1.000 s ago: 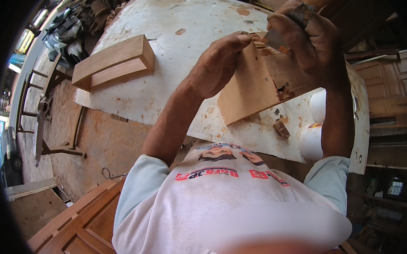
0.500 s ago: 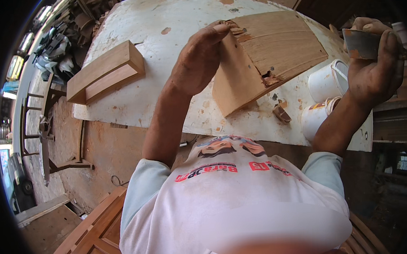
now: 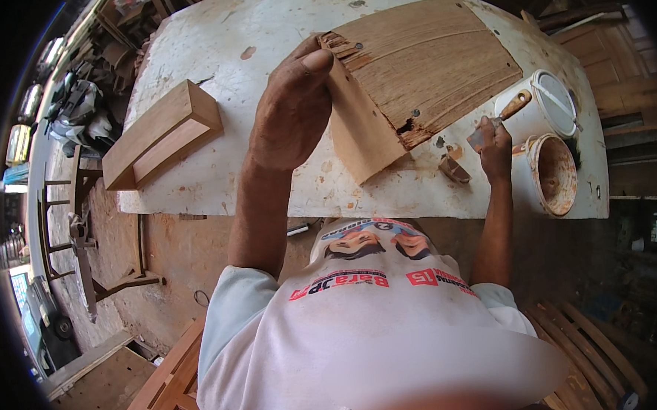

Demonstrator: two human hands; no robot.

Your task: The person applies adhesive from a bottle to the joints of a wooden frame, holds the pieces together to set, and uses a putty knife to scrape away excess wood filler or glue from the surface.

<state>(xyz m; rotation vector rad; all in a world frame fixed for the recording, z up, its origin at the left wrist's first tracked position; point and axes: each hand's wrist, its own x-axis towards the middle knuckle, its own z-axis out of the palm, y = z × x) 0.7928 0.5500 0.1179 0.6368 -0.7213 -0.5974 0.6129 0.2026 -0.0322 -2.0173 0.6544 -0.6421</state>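
Two hands are at work over a pale, stained worktop [image 3: 215,174] that fills the upper half of the frame. The left hand [image 3: 290,110], upper centre, grips the near left corner of a wooden panel [image 3: 425,59]: the thumb is pressed down over the top edge and the fingers are wrapped behind it, so the panel is held tilted up from the worktop. The panel's rough, grooved face points upward, and its smooth side edge runs down toward the centre of the frame.

The right hand [image 3: 495,146], centre right, is closed around a putty knife [image 3: 503,114] with a wooden handle. The blade end is partly hidden by the fingers; it appears to sit just beside the panel's lower right corner.

Right of this hand stand a white bucket [image 3: 553,100] and, below it, a round tub [image 3: 553,175] with a brown-smeared inside. A small brown scrap [image 3: 454,169] lies on the worktop near the hand. A wooden frame piece [image 3: 161,132] rests at the upper left of the worktop.
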